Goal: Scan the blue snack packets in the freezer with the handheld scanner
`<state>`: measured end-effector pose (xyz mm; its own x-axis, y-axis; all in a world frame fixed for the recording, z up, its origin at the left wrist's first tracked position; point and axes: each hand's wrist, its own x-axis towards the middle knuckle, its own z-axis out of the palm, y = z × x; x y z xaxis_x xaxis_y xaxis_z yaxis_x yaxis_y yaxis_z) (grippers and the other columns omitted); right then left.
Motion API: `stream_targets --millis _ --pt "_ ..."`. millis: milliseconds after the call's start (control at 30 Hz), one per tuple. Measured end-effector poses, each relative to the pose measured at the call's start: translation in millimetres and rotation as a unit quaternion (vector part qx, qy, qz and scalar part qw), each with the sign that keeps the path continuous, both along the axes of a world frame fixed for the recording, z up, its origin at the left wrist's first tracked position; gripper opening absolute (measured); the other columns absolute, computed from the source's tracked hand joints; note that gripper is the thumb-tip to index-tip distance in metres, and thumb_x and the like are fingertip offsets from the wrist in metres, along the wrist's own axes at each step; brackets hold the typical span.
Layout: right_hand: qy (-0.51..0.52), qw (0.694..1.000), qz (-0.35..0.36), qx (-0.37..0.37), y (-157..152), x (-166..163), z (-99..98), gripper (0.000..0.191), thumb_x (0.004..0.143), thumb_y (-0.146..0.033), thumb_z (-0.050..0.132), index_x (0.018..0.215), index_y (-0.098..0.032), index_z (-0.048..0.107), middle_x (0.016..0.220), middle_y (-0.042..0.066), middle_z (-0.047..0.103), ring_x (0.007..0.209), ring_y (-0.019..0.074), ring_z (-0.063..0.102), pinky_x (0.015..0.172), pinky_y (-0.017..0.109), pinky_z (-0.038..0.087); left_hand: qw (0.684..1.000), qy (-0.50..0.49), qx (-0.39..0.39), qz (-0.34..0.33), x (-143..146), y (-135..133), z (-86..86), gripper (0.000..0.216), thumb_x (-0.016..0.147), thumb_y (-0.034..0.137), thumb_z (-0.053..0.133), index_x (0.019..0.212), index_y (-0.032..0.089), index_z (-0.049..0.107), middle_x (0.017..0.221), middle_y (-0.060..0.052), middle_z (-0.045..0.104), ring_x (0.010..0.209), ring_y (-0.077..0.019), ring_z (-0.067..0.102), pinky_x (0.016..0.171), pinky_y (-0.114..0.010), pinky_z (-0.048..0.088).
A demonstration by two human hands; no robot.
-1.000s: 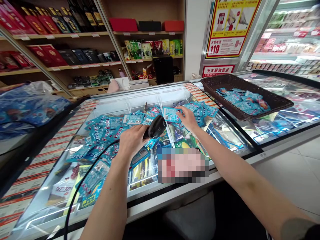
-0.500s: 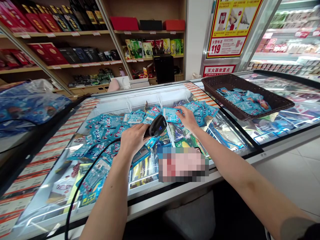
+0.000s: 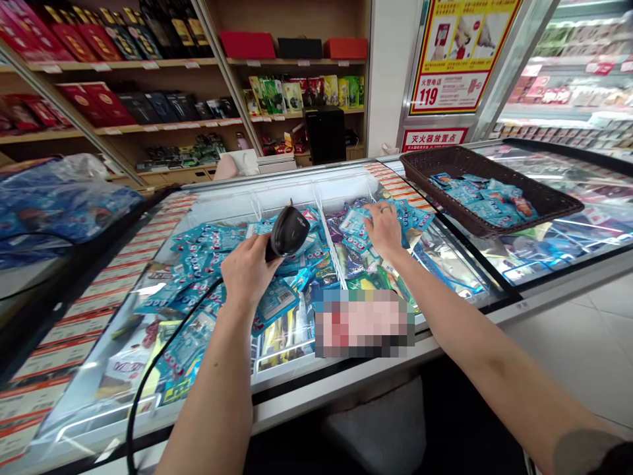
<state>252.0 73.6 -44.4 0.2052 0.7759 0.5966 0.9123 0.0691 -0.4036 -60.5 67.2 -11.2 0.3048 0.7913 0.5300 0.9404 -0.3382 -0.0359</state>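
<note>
A black corded barcode scanner is gripped in my left hand, its head tilted over the freezer's left compartment. Beneath it spreads a heap of blue snack packets. Past the white wire divider, my right hand rests on more blue packets with fingers loosely bent and thumb apart. One light-blue packet lies by its thumb, seemingly not gripped; the fingertips are partly hidden. A pixelated flat object lies on the freezer's front edge.
A brown woven basket with blue packets stands on the freezer to the right. A plastic-wrapped bundle sits at left. The scanner's black cable runs past my left forearm. Shelves of boxes and bottles line the back.
My right hand has moved right with the packet it held, and its fingers now appear loosened over the packets. My left hand has shifted the scanner to the left.
</note>
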Motion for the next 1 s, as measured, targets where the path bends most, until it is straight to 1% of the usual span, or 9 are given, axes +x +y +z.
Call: stream_targets --millis 100,233,300,500,567,667,800,900,1000 --pt "-0.069 0.998 -0.013 0.006 -5.8 -3.4 1.6 0.035 0.096 -0.032 0.048 0.121 -0.02 0.068 0.133 0.016 0.056 0.12 0.0341 0.045 0.097 0.048 0.04 1.0 -0.016 -0.002 0.016 -2.0 1.2 -0.1 0.039 0.088 0.044 0.057 0.119 0.023 0.061 0.109 -0.01 0.07 0.105 -0.0297 0.064 0.073 -0.033 0.042" --pt "-0.149 0.982 0.111 -0.041 -9.7 -14.3 -0.2 0.035 0.098 -0.044 0.048 0.116 -0.026 0.072 0.126 0.008 0.065 0.117 0.0293 0.049 0.1 0.049 0.034 0.999 -0.031 -0.011 0.025 -1.9 1.7 0.3 0.039 0.088 0.044 0.056 0.119 0.022 0.061 0.11 -0.01 0.069 0.106 -0.0307 0.063 0.074 -0.033 0.041" --pt "-0.178 0.97 0.149 -0.069 -9.4 -18.9 -3.1 0.034 0.098 -0.046 0.048 0.109 -0.027 0.074 0.124 0.006 0.067 0.116 0.0285 0.051 0.101 0.051 0.031 0.999 -0.034 -0.01 0.027 -2.4 1.7 0.5 0.038 0.087 0.044 0.057 0.118 0.022 0.061 0.11 -0.01 0.069 0.106 -0.0304 0.063 0.074 -0.033 0.041" --pt "-0.166 0.972 0.151 -0.075 -5.4 -25.5 -7.9 0.03 0.095 -0.043 0.054 0.104 -0.024 0.076 0.123 0.008 0.069 0.116 0.0312 0.054 0.106 0.057 0.023 0.999 -0.032 0.005 0.018 -6.0 0.8 1.5 0.037 0.087 0.043 0.058 0.118 0.023 0.06 0.112 -0.01 0.069 0.104 -0.0293 0.064 0.072 -0.034 0.042" --pt "-0.142 0.972 0.172 -0.074 -4.2 -29.9 -6.8 0.031 0.097 -0.042 0.052 0.107 -0.024 0.075 0.12 0.008 0.07 0.116 0.0301 0.055 0.109 0.057 0.023 0.999 -0.03 0.004 0.018 -6.5 0.1 2.2 0.036 0.087 0.043 0.058 0.117 0.023 0.061 0.111 -0.01 0.069 0.104 -0.0291 0.064 0.072 -0.034 0.042" --pt "-0.11 0.96 0.242 -0.088 -2.6 -40.6 -3.8 0.037 0.099 -0.043 0.047 0.124 -0.025 0.067 0.128 0.006 0.068 0.121 0.0268 0.056 0.109 0.05 0.03 0.999 -0.033 0.002 0.02 -6.9 -0.9 3.2 0.035 0.087 0.042 0.058 0.116 0.023 0.061 0.11 -0.01 0.07 0.104 -0.0287 0.064 0.072 -0.034 0.042" --pt "-0.135 0.916 0.361 -0.111 0.4 -55.6 -2.5 0.046 0.101 -0.044 0.042 0.144 -0.032 0.05 0.152 0.003 0.048 0.138 0.0242 0.044 0.112 0.046 0.031 0.998 -0.057 0.007 0.039 -9.1 -0.8 3.9 0.035 0.087 0.043 0.058 0.116 0.023 0.061 0.109 -0.009 0.07 0.103 -0.0283 0.064 0.072 -0.033 0.042" --pt "-0.161 0.898 0.39 -0.126 3.2 -60.6 -3.9 0.045 0.101 -0.045 0.041 0.144 -0.034 0.05 0.154 0.0 0.045 0.142 0.0256 0.038 0.114 0.049 0.028 0.995 -0.079 0.011 0.056 -12.4 0.8 4.4 0.036 0.087 0.043 0.058 0.117 0.024 0.061 0.107 -0.009 0.07 0.103 -0.0288 0.064 0.072 -0.033 0.042" --pt "-0.15 0.897 0.394 -0.129 4.2 -58.0 -3.1 0.042 0.101 -0.046 0.043 0.136 -0.031 0.058 0.146 0.001 0.055 0.135 0.0247 0.047 0.111 0.046 0.032 0.991 -0.105 0.015 0.077 -15.8 2.7 4.9 0.037 0.087 0.044 0.057 0.117 0.023 0.061 0.109 -0.01 0.069 0.103 -0.0296 0.064 0.072 -0.034 0.042"
